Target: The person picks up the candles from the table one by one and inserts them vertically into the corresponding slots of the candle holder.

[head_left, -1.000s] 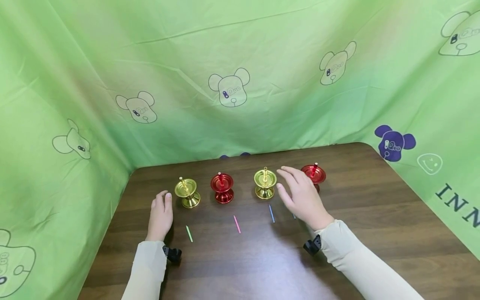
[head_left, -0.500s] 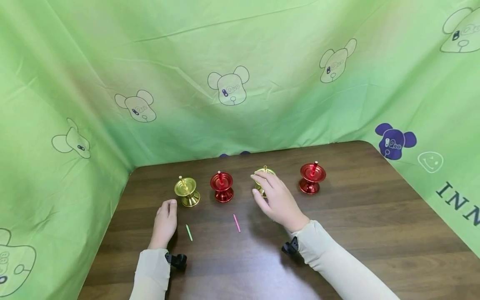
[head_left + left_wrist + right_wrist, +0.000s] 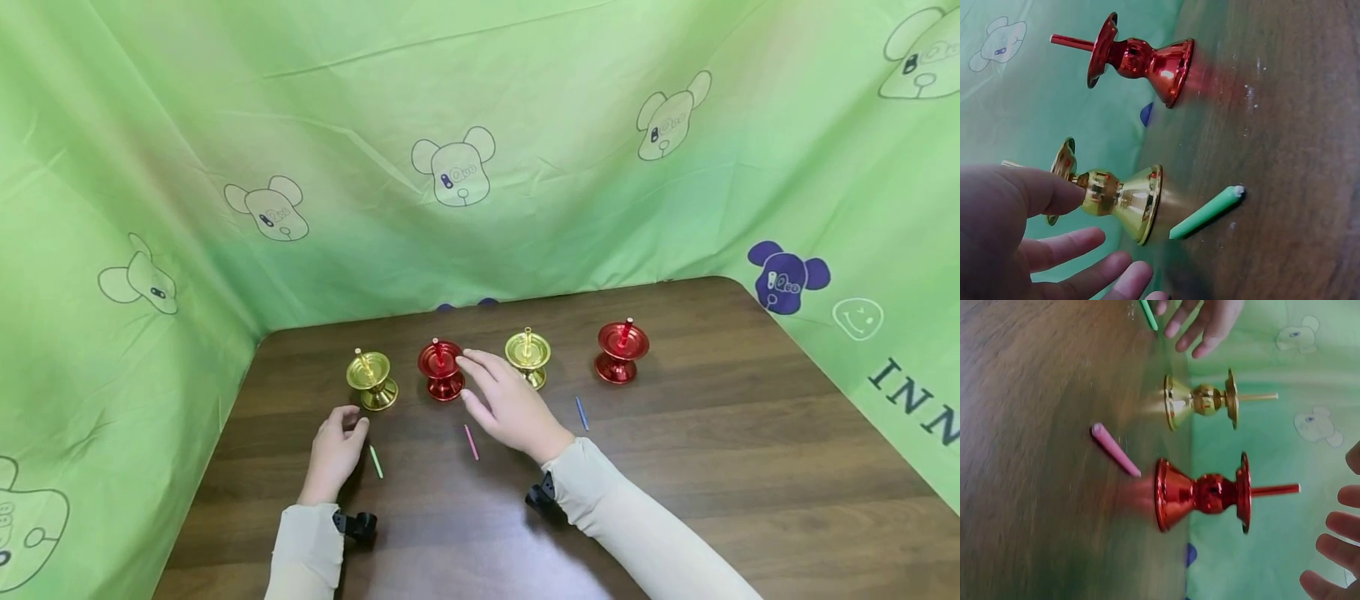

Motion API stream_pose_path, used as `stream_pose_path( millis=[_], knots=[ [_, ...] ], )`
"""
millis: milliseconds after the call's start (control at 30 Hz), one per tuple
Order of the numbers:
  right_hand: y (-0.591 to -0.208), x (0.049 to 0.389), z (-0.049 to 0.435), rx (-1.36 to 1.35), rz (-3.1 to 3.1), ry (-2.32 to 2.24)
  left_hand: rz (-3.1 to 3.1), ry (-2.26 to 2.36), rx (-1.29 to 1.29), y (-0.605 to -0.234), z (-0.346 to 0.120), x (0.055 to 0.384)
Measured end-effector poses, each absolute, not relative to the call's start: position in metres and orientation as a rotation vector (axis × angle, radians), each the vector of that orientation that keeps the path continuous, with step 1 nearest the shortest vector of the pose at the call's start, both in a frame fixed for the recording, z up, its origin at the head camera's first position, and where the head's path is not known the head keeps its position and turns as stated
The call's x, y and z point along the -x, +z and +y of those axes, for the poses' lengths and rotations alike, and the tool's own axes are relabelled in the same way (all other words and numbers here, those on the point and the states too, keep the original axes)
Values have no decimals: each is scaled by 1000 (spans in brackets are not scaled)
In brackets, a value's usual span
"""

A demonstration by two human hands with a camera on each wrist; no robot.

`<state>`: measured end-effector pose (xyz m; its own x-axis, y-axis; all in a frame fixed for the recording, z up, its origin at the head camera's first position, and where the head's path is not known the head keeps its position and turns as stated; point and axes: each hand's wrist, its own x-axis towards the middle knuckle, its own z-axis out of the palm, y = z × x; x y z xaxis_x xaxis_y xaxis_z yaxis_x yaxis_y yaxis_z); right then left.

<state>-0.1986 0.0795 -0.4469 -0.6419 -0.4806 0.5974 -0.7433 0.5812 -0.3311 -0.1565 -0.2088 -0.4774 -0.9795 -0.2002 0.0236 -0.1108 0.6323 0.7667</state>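
My left hand, fingers loosely bent and holding nothing, is just left of a thin green candle that lies on the table. Behind it stands a gold candle holder with a short upright tube in its dish. My right hand is spread with nothing in it, between the left red candle holder and the right gold candle holder, partly covering the gold one. A pink candle lies before the left red holder. A blue candle lies to the right of my right hand.
A second red candle holder ends the row at the right. The brown wooden table carries everything. A green printed cloth hangs behind the table and along both sides.
My right hand has swept left from near the right red holder toward the left red one, uncovering a blue candle and hiding another. My left hand has drawn back and right toward the green candle.
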Motion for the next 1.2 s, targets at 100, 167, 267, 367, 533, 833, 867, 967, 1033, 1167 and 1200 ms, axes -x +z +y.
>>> stream_pose_path(
  millis=[100,167,267,367,533,833,867,967,1033,1167,1200],
  knots=[
    [-447,200,70,-1008,-2372,787,-2762,-1266,-251,-479,-208,155],
    [-446,200,64,-1029,-2379,786,-2776,-1248,-247,-479,-208,154],
    [-445,200,55,-1060,-2388,783,-2790,-1216,-253,-480,-206,152],
    [-443,200,48,-1080,-2399,786,-2807,-1198,-247,-481,-205,151],
    [-440,199,36,-1114,-2431,760,-2827,-1199,-233,-485,-205,151],
    [-437,199,12,-1185,-2588,561,-2868,-1180,-185,-486,-206,151],
    [-437,199,10,-1189,-2599,543,-2866,-1179,-183,-486,-206,151],
    [-437,201,4,-1195,-2624,481,-2863,-1163,-170,-487,-205,150],
    [-437,202,0,-1199,-2633,449,-2862,-1144,-160,-487,-205,150],
    [-436,206,-7,-1199,-2649,411,-2865,-1110,-157,-487,-205,149],
    [-437,207,-8,-1194,-2655,396,-2865,-1108,-162,-487,-205,149]
  ],
)
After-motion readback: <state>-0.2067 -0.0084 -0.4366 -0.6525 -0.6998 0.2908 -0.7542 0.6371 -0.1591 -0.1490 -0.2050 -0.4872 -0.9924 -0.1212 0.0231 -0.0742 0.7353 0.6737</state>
